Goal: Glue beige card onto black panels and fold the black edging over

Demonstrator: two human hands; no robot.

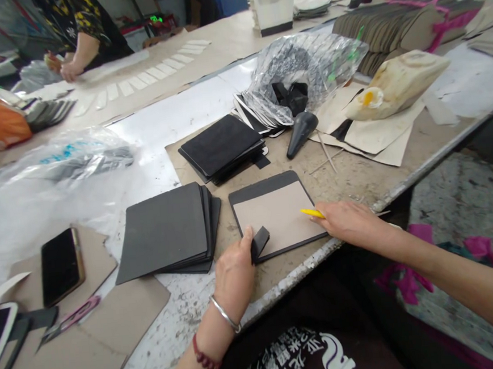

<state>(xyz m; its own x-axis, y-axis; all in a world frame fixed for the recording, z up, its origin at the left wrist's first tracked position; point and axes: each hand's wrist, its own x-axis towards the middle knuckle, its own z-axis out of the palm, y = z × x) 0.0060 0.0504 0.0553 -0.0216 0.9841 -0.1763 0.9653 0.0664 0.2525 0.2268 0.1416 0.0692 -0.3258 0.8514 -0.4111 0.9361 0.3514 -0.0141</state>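
Note:
A dark grey panel with a beige sheet on its face lies in front of me, close to the table edge. My left hand is at its lower left corner, closed on a small dark strip by the thumb. From my right hand, closed at the panel's right side, a slim yellow pointed tool sticks out over the beige sheet. What the tool's other end looks like is hidden in the fingers. To the left sits a stack of dark grey panels.
Behind the panel are a stack of black pieces, a black cone-shaped object, a clear plastic bag and a stained pale container. A phone and pink-handled scissors lie left. Across the table, a co-worker's hands are near white pieces.

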